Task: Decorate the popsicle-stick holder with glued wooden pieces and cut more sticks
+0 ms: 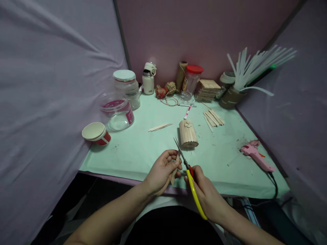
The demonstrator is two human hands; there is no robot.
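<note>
My left hand [162, 171] pinches a small wooden craft stick [175, 169] near the table's front edge. My right hand [206, 194] grips scissors [184, 162] with yellow and red handles; the blades are parted and meet the stick's upper end. Just beyond the blades lies a cylinder clad in wooden sticks [188, 133] on its side, with a small wooden flower on it.
Green table mat [135, 149]. Paper cup [96, 133] and clear jars [118, 111] at left. Loose sticks [160, 127] and a stick pile [213, 118] in the middle. Pink glue gun [256, 156] at right. Bottle, twine, red-lidded jar, stick stack and a holder of white strips [251, 69] at the back.
</note>
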